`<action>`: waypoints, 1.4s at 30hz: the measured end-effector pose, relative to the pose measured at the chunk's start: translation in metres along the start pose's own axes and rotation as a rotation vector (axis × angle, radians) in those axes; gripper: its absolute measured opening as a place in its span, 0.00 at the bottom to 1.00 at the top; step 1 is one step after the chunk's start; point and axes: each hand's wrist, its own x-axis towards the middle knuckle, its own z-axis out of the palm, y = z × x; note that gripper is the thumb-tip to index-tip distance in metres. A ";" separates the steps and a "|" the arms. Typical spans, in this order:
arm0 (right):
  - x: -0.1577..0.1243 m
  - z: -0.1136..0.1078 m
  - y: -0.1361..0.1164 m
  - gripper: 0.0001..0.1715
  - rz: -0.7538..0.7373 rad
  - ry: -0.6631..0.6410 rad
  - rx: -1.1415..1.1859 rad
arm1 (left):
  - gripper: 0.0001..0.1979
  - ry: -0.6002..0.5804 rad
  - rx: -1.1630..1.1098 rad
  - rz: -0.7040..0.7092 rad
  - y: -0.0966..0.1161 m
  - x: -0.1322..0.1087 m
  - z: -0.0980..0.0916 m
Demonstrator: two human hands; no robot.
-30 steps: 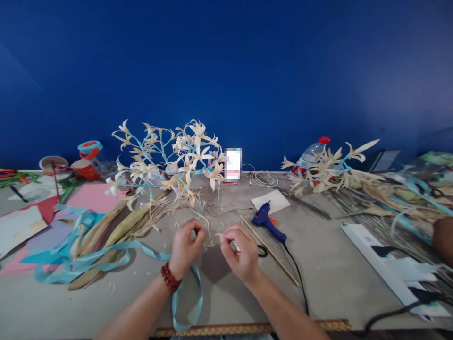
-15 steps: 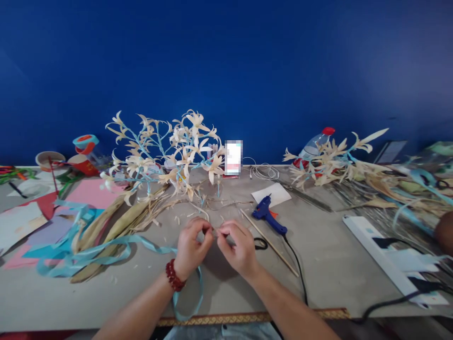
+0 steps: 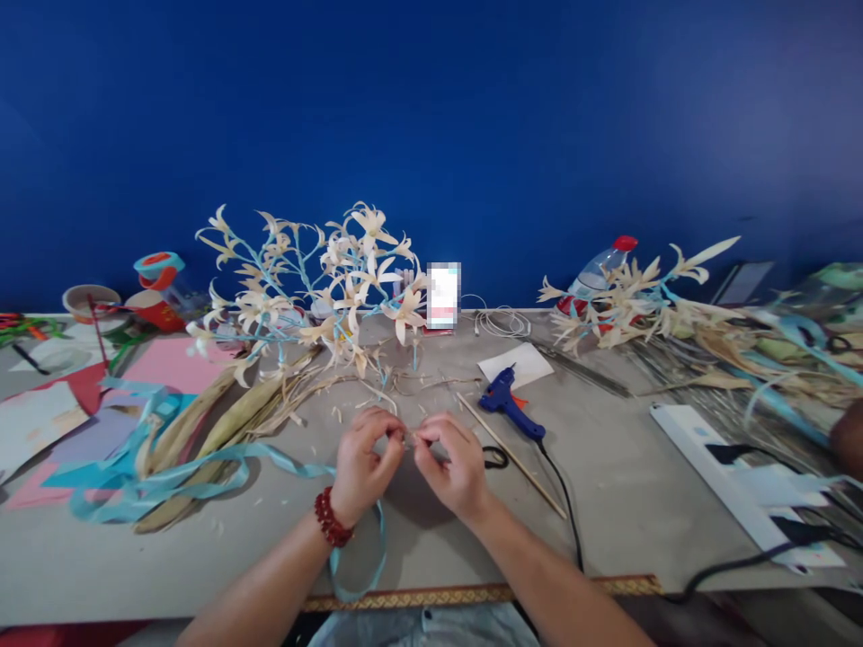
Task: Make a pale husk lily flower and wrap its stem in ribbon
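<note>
Drawn closer together since a second ago, left hand (image 3: 360,465) and right hand (image 3: 453,469), both pinching thin pale straw strip (image 3: 408,438), lying left-right above grey worktop (image 3: 607,503).

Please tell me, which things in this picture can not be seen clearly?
- Small piece between both hands: the left hand and right hand cover it; too small, head view.
- Screen by the wall: blurred.
- Person at right: cut by the edge.

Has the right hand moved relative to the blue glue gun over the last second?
Yes. The right hand has shifted left, away from the blue glue gun, closing the gap to the left hand; their fingertips now meet over a small pale piece.
</note>
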 end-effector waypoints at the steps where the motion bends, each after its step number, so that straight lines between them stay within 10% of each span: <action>1: 0.000 -0.001 0.000 0.06 0.000 0.027 0.001 | 0.07 0.017 0.005 -0.025 -0.002 0.001 -0.002; 20: 0.002 0.003 0.004 0.03 0.182 -0.161 0.051 | 0.06 -0.057 0.170 0.172 0.001 -0.001 -0.002; 32: 0.009 -0.011 0.014 0.05 0.195 -0.002 -0.044 | 0.06 0.025 0.202 0.155 0.000 -0.004 -0.002; 42: 0.008 0.001 0.006 0.04 0.158 -0.214 -0.003 | 0.06 -0.036 0.195 0.200 0.002 -0.003 0.001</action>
